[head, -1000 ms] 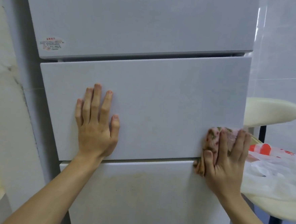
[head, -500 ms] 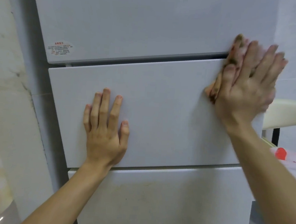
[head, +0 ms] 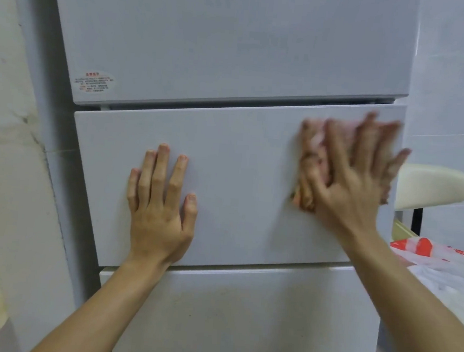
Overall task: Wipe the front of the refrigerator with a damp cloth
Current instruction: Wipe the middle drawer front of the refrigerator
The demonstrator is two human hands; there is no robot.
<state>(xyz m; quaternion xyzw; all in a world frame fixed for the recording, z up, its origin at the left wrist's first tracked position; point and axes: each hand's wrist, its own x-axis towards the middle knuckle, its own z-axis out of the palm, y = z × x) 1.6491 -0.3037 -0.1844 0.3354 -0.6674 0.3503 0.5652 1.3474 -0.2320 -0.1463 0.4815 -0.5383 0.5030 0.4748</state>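
Pinkish, patterned cloth (head: 312,165) lies flat against the right part of the middle drawer front (head: 239,176) of the white refrigerator (head: 234,52). It is trapped under the right hand (head: 357,179), whose fingers are spread and straight and press on it rather than curl round it. Both are blurred, so the cloth's folds and exact edges cannot be made out, but a bunch of it shows just left of the palm. The drawer front runs long from side to side, and most of its bare surface stretches leftward from the cloth, so a stroke along that axis looks like the natural next pass. The left hand (head: 160,206) lies well apart on the left part of the same panel, palm flat and fingers straight with nothing under them. It seems to brace the drawer, and it sits in the path of a full leftward sweep. Below, the lower door (head: 243,314) shows faint yellowish marks and probably wants wiping yet. Above, a small red-printed sticker (head: 94,81) sits at the upper door's lower left corner. To the right stand a cream stool seat (head: 436,187) and a white-and-red plastic bag (head: 439,261).
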